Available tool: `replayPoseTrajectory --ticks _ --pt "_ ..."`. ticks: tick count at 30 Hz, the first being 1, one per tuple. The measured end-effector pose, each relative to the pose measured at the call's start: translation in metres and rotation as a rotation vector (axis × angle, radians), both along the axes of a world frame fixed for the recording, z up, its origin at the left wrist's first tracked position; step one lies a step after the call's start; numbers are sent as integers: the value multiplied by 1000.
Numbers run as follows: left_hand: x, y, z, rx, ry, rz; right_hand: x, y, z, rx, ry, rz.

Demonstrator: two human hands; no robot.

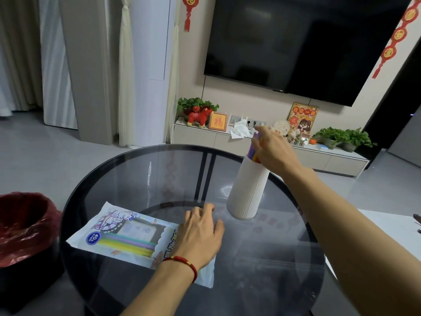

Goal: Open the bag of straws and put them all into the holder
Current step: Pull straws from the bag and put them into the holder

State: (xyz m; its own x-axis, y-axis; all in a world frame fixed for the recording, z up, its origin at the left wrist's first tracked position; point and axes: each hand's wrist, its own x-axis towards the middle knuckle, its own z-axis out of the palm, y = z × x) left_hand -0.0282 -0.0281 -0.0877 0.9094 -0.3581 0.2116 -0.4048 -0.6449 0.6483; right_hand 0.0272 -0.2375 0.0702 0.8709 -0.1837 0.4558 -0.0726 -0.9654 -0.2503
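A printed plastic straw bag [127, 233] lies flat on the round glass table [159, 169], left of centre, with yellow and purple straws showing through it. My left hand [200, 233] rests palm down on the bag's right end, fingers spread. A tall white ribbed holder [248, 190] stands at the table's far right, tilted slightly in view. Coloured straws [253, 150] stick out of its mouth. My right hand [272, 148] is over the holder's top, fingers closed around the straws' upper ends.
A bin with a red liner [25, 224] stands on the floor left of the table. A white surface [387, 224] lies to the right. Behind are a low cabinet [205, 135] with ornaments and plants, and a wall television [296, 42].
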Motion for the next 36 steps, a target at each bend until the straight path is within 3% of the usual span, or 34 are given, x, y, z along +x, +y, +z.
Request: replayPoseTrajectory --ticks 5,9,13,17,22,26,28,31,36 --pt "3 2 -1 2 -10 6 1 -2 3 -80 -186 -46" --pt "4 6 -1 27 -11 -2 4 -4 -3 -115 25 -29" --pt "6 12 2 128 -30 -62 2 -7 -7 -109 -109 -34" --pt "7 25 2 303 -46 -153 2 -9 -8 -60 -8 -25" --pt "8 45 -4 478 -20 -271 -24 0 -10 -146 -301 59" --pt "11 65 -18 688 72 -365 -63 24 -49 22 -391 201" --pt "12 70 -23 719 97 -383 -82 38 -81 253 -275 199" --pt "14 68 -21 668 20 -347 -100 53 -128 594 76 121" --pt "-1 53 -11 695 -149 -278 -118 69 -167 803 436 19"
